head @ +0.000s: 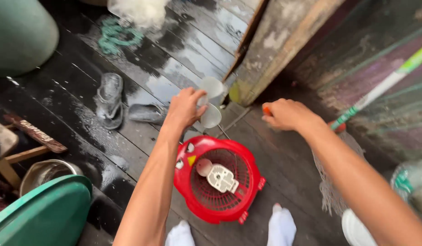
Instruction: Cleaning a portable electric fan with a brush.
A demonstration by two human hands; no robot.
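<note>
Two bare arms reach out from the bottom of the frame, closest of all. Below them lies the wet, dark wooden floor (174, 59), which fills most of the frame. At the upper left stands a big green tub (19, 36). At the lower left sits a green lid (47, 214), with a metal pot (44, 173) just beside it. In the lower middle, a red fan cage (247, 182) lies flat on the floor, between two feet in white socks (281, 225). A white motor part (222, 178) sits in the middle of the cage. To the right, a mop (379, 89) with a green and white stick slants down from the upper right. Grey sandals (110, 100) lie on the floor at the middle left. The left hand (186, 107) is closed around clear fan blades (211, 102), held up above the cage. The right hand (286, 114) is closed tight on a small orange thing (266, 110), near the mop.
</note>
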